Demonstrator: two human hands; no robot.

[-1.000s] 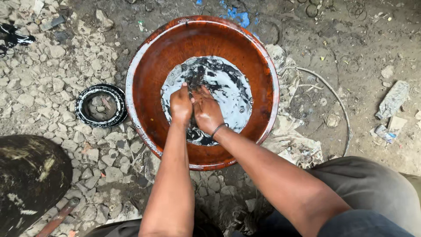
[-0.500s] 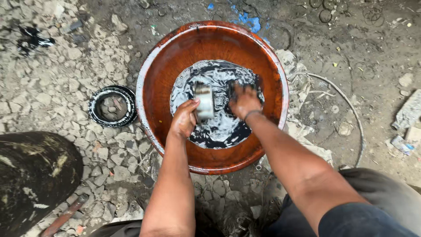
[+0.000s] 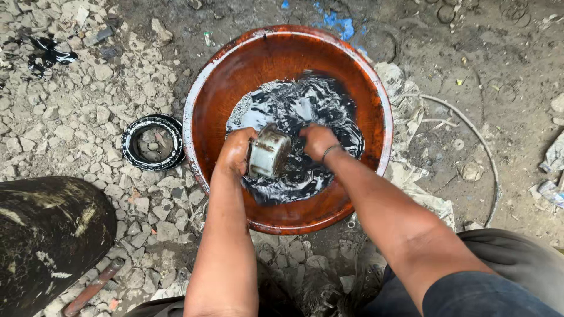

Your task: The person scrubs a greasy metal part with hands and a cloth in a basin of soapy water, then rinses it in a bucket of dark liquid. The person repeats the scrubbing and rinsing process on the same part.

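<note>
The left hand (image 3: pixel 235 154) grips a grimy metal cylinder (image 3: pixel 269 154) just above the dark oily liquid (image 3: pixel 294 111) in the reddish-brown basin (image 3: pixel 223 70); slick with oil, it could slip and splash. The right hand (image 3: pixel 317 141) is curled beside it, knuckles up, apparently holding nothing. Both forearms reach straight down-forward.

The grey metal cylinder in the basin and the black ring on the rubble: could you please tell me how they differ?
The grey metal cylinder is tall and drum-like; the black ring on the rubble is flat and open in the middle. The cylinder is held by the left hand above dark liquid inside the round red-brown basin; the ring lies untouched on stones outside it. The cylinder looks pale, the ring black with light flecks. Both are round.
</note>
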